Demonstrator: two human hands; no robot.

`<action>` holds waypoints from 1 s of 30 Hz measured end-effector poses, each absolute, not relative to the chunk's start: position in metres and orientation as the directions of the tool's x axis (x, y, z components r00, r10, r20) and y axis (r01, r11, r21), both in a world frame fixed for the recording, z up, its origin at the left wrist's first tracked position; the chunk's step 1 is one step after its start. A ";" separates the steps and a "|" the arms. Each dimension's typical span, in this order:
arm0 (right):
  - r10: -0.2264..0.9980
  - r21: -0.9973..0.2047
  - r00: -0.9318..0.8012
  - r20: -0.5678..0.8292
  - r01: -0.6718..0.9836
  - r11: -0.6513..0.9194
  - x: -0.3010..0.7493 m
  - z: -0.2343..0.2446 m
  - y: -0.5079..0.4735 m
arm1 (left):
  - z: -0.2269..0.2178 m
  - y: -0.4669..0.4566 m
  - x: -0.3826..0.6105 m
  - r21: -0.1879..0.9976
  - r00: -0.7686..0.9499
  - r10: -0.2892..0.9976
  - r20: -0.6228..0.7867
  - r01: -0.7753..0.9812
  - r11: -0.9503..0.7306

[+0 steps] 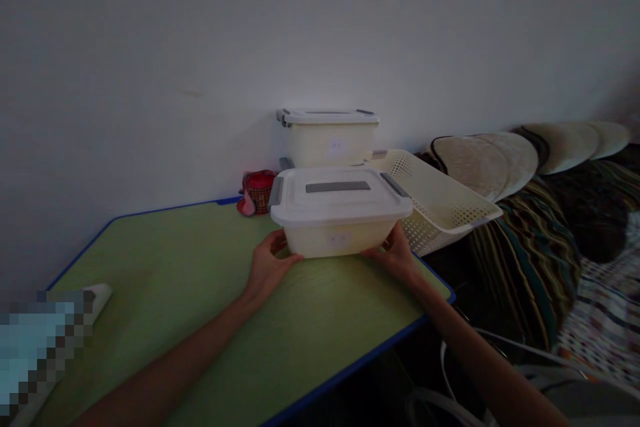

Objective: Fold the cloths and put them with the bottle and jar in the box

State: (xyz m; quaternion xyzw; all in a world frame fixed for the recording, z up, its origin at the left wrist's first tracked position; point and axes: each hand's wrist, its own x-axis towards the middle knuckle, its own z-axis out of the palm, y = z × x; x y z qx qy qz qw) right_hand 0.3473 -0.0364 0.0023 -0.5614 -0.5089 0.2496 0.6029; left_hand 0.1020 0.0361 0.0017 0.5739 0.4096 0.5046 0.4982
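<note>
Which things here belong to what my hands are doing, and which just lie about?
Part of the job:
Front lidded box, between left hand and right hand
Probably the matching box behind

Apparently just lying about:
Large perforated basket
Small red-and-brown basket
Striped cushion

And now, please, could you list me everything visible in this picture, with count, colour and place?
Table: one, green with blue edge, centre to left
Front lidded box: one, white with grey handles, over the table's right half
Rear lidded box: one, white and grey, behind it; seemingly on another, mostly hidden
Wicker basket: one, brown with red cloth, left of boxes
Perforated basket: one, cream, right of boxes
Pixelated item: one, bluish, lower left
Wall: one, greyish, behind
Beige cushions: at least two, right
Striped cushion: at least one, multicoloured, right
Checked cloth: one, mostly white, far right
Pale strips: several, whitish, lower right, unclear
Hands: two, bare; left and right at the front box's lower sides
</note>
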 end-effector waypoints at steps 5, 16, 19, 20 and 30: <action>0.877 -0.932 0.364 0.313 0.295 0.211 0.344 0.001 -0.038 | 0.000 0.038 0.101 0.993 0.173 0.978 0.120 -0.024 -0.117; 0.860 -0.905 0.389 0.330 0.388 0.172 0.348 -0.006 -0.037 | 0.000 0.036 0.100 0.994 0.180 0.978 0.105 -0.026 -0.102; 0.849 -0.893 0.411 0.332 0.427 0.143 0.351 -0.009 -0.036 | 0.000 0.036 0.100 0.994 0.182 0.977 0.112 -0.021 -0.110; 0.847 -0.890 0.413 0.335 0.435 0.140 0.352 -0.010 -0.035 | 0.000 0.036 0.100 0.994 0.182 0.977 0.113 -0.019 -0.112; 0.948 -0.970 0.204 0.243 0.067 0.235 0.372 0.000 -0.043 | -0.006 0.036 0.097 0.964 0.165 0.957 0.237 0.079 -0.253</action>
